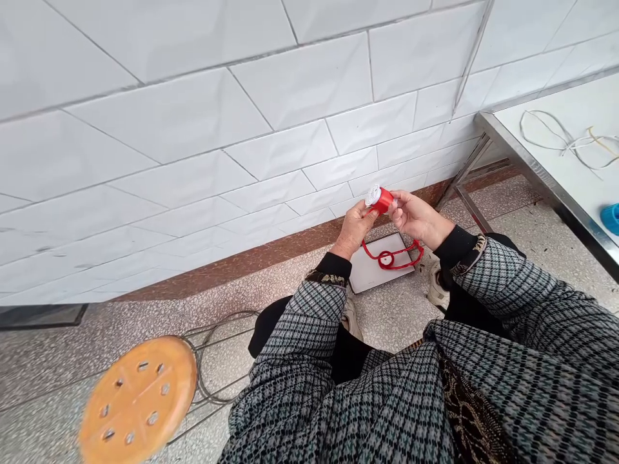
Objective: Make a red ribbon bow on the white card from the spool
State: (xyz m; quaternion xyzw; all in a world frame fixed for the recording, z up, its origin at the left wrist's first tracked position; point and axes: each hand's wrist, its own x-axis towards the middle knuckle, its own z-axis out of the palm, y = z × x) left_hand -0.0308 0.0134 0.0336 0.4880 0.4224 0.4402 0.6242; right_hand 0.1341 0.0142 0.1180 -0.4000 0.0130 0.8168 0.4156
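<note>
Both my hands are raised in front of the tiled wall, holding a small red spool point(382, 199) with a white end cap. My left hand point(355, 227) pinches the spool from the left with closed fingers. From the right, my right hand point(416, 218) grips the same spool, fingers curled. A red cord point(393, 255) hangs from the spool in loops below my hands. Under the cord, a white flat board point(374, 270) lies on the floor between my feet.
An orange round stool point(138, 401) with a wire frame stands at the lower left. A steel-edged white table point(556, 171) at the right carries thin wires point(563, 138) and a blue object point(612, 218). The floor is speckled terrazzo; my shoes point(438, 288) rest on it.
</note>
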